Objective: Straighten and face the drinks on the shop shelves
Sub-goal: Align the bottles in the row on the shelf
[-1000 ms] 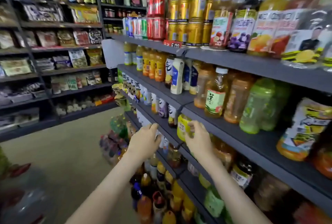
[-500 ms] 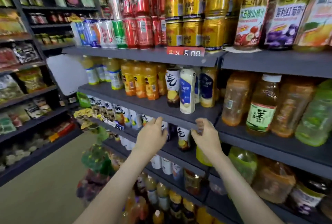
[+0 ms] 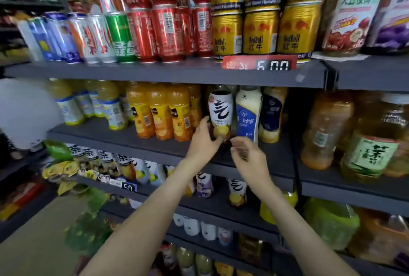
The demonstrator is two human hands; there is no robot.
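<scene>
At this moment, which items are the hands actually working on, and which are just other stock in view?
In hand:
- left hand on the white-labelled dark bottle with a yellow fruit picture
- right hand, beside the white and blue bottle

Just stock:
- gold energy-drink cans
- red cola cans
- orange juice bottles

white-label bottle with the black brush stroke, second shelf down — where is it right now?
Head view, centre: the white-label bottle stands near the second shelf front edge, between the orange juice bottles and the blue-and-white bottle, with the left hand at its base.

red cans (image 3: 168, 30), gold cans (image 3: 260, 30), orange bottles (image 3: 160, 112), dark grey shelf (image 3: 155, 73), red price tag (image 3: 259, 62).
</scene>
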